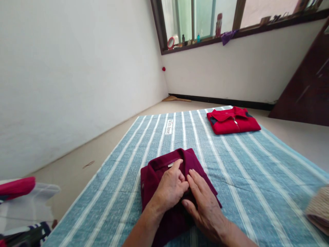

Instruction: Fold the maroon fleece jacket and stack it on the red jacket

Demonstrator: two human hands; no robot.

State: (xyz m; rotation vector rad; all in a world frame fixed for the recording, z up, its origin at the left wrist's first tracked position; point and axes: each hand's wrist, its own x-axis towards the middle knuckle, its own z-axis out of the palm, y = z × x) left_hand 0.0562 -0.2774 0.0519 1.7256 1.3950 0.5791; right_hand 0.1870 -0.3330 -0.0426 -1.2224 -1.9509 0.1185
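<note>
A folded maroon collared shirt [159,167] lies on the striped blue cloth, its collar facing away from me and a small pale label inside the neck. On its front, just below the collar, is my left hand [171,187]. One finger stretches up to the collar, while the others bend together at the placket, pressed on the fabric. Beside it, my right hand [205,206] rests flat on the shirt's right side, fingers stretched out, their tips at the collar's edge. The two hands nearly touch. Both forearms hide the shirt's lower part.
A folded red zip-neck top [228,124] lies at the far right of the blue striped cloth [236,164]. A beige knit item [320,209] shows at the right edge. Clothes [17,187] are at lower left. A broom [177,98] lies near the wall below the window sill.
</note>
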